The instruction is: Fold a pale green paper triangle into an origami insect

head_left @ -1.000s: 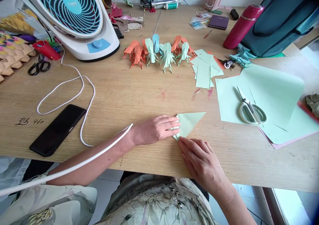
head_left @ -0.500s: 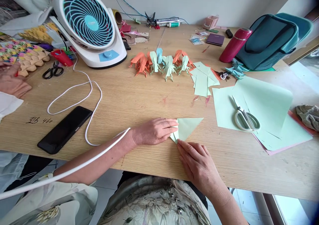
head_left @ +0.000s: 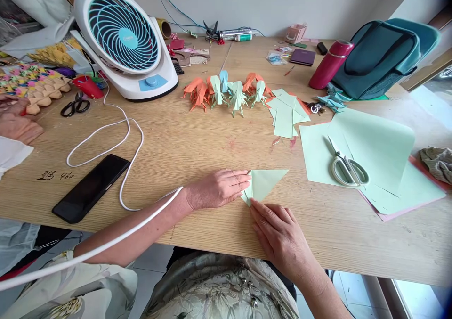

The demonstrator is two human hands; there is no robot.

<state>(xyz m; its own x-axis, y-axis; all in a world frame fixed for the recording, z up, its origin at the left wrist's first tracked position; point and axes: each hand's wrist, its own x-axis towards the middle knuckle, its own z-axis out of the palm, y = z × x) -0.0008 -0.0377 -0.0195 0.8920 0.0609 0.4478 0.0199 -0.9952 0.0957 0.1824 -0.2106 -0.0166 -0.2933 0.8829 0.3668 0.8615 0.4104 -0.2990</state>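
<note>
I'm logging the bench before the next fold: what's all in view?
Folded pale-green paper triangle: one, near edge, under both hands.
Folded paper figures: several, orange, green, blue, mid-table.
Pale-green paper sheets: stack, right.
White-handled scissors: one, on sheets.
White desk fan: one, far left.
Black phone: one, left.
Red flask: one, far right.
Teal bag: one, far right.
Left hand: flat on triangle.
Right hand: fingertips at the triangle's near corner.

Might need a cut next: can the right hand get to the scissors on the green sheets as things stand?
Probably yes. The right hand rests at the folded green triangle; bare table lies between it and the scissors, which lie uncovered on the green sheets.
</note>
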